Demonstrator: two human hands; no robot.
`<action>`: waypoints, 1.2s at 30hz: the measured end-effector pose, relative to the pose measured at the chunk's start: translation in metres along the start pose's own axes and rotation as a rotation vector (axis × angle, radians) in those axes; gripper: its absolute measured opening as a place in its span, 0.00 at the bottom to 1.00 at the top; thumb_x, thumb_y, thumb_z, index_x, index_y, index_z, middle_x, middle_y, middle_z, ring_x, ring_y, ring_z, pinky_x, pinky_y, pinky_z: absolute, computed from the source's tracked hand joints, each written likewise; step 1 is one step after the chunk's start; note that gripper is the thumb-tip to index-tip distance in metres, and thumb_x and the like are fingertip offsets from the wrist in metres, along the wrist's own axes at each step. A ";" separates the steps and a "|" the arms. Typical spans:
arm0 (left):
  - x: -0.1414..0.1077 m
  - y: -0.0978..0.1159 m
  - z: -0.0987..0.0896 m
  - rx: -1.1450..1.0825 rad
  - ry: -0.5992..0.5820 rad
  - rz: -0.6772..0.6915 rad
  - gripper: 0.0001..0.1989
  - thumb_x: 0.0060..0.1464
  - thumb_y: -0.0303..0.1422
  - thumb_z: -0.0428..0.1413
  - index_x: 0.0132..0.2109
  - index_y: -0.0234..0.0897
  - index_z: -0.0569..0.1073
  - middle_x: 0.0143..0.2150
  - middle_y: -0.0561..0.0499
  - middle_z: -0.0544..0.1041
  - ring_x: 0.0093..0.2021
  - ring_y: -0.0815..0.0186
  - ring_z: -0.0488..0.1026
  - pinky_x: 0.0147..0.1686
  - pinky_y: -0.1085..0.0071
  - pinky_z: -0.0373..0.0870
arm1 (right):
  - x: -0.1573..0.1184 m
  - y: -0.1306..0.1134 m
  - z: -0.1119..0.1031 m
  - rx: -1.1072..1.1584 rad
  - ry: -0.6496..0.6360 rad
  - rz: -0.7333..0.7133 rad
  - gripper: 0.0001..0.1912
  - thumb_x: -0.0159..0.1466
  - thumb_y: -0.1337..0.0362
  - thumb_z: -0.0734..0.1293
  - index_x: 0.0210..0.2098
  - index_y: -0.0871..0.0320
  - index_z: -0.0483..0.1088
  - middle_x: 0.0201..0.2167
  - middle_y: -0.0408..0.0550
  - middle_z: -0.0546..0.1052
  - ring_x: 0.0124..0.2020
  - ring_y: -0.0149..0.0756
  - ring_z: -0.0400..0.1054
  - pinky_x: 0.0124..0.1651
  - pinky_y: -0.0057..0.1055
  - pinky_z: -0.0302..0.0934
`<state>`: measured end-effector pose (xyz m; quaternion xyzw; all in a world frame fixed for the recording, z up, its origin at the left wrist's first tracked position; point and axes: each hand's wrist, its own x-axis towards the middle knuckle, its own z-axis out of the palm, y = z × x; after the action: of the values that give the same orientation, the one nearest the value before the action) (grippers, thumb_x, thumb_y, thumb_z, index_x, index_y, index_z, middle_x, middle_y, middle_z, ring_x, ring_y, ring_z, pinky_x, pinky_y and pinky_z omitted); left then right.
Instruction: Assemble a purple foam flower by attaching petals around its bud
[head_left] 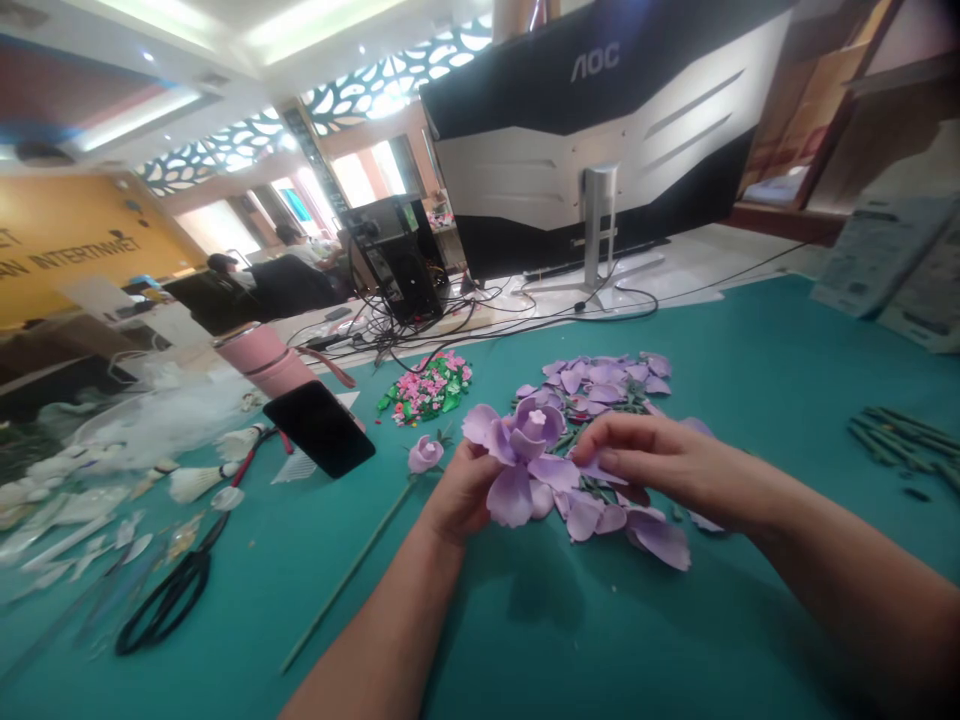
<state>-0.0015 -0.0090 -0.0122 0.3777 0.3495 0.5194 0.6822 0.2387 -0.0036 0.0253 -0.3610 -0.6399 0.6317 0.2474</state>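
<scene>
While the left hand point(469, 490) is holding a flower point(525, 455), the right hand point(652, 455) is pinching a petal point(604, 472)

As the lilac flower is hanging just above the green surface point(750, 380), the left hand is curling round its underside from the left, fingers mostly hidden. The right hand is nearly closing, thumb and forefinger gripping the petal at the flower's right edge; whether it is joining the bloom, I cannot tell. Behind and beneath the hands, a petal pile point(596, 378) is spreading. To the left, a bud point(426, 455) is lying on its long stem point(349, 573), and pink and green pieces point(431, 385) are sitting farther back. A phone point(319, 428) is tilting in front of a pink bottle point(256, 357), with black scissors point(202, 555) lying nearer. Green stems point(896, 435) are resting at the far right. A monitor point(517, 165) is standing behind, its back showing.
</scene>
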 end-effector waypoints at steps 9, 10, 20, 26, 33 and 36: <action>0.000 0.001 0.001 -0.013 -0.014 -0.049 0.19 0.41 0.32 0.70 0.43 0.34 0.77 0.37 0.46 0.80 0.45 0.54 0.78 0.46 0.64 0.72 | 0.008 0.006 0.012 0.203 0.130 -0.001 0.18 0.57 0.54 0.75 0.38 0.57 0.67 0.23 0.39 0.70 0.24 0.28 0.64 0.27 0.26 0.60; 0.000 0.001 0.001 -0.018 -0.014 -0.051 0.19 0.41 0.32 0.70 0.42 0.34 0.77 0.37 0.45 0.80 0.45 0.54 0.78 0.47 0.64 0.72 | 0.008 0.006 0.012 0.202 0.143 -0.004 0.18 0.57 0.54 0.75 0.38 0.57 0.68 0.24 0.39 0.70 0.24 0.27 0.64 0.27 0.26 0.59; 0.001 0.000 0.000 -0.058 0.046 -0.045 0.20 0.36 0.34 0.72 0.37 0.33 0.76 0.33 0.46 0.80 0.43 0.52 0.79 0.47 0.61 0.74 | 0.009 0.008 0.017 0.278 0.186 -0.035 0.12 0.61 0.59 0.72 0.41 0.56 0.70 0.26 0.38 0.70 0.25 0.26 0.65 0.28 0.25 0.60; 0.000 0.000 0.001 -0.038 0.044 -0.053 0.22 0.36 0.35 0.72 0.38 0.33 0.76 0.33 0.47 0.80 0.43 0.54 0.79 0.47 0.62 0.74 | 0.009 0.009 0.022 0.351 0.221 -0.070 0.11 0.60 0.60 0.73 0.38 0.55 0.68 0.23 0.37 0.69 0.22 0.26 0.65 0.26 0.25 0.60; 0.000 -0.001 0.001 -0.039 0.040 -0.051 0.22 0.37 0.34 0.72 0.40 0.33 0.75 0.35 0.46 0.80 0.44 0.53 0.78 0.47 0.61 0.74 | 0.009 0.007 0.025 0.368 0.243 -0.048 0.12 0.59 0.60 0.73 0.36 0.56 0.67 0.22 0.37 0.68 0.21 0.26 0.64 0.24 0.25 0.59; 0.001 -0.001 0.000 -0.033 0.016 -0.058 0.22 0.40 0.36 0.71 0.42 0.33 0.75 0.37 0.45 0.80 0.44 0.53 0.78 0.47 0.60 0.74 | 0.009 0.006 0.026 0.357 0.240 -0.049 0.12 0.59 0.60 0.73 0.36 0.56 0.67 0.22 0.37 0.69 0.20 0.26 0.64 0.24 0.25 0.60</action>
<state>-0.0004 -0.0085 -0.0133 0.3522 0.3570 0.5082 0.7002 0.2141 -0.0132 0.0158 -0.3685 -0.4925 0.6812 0.3970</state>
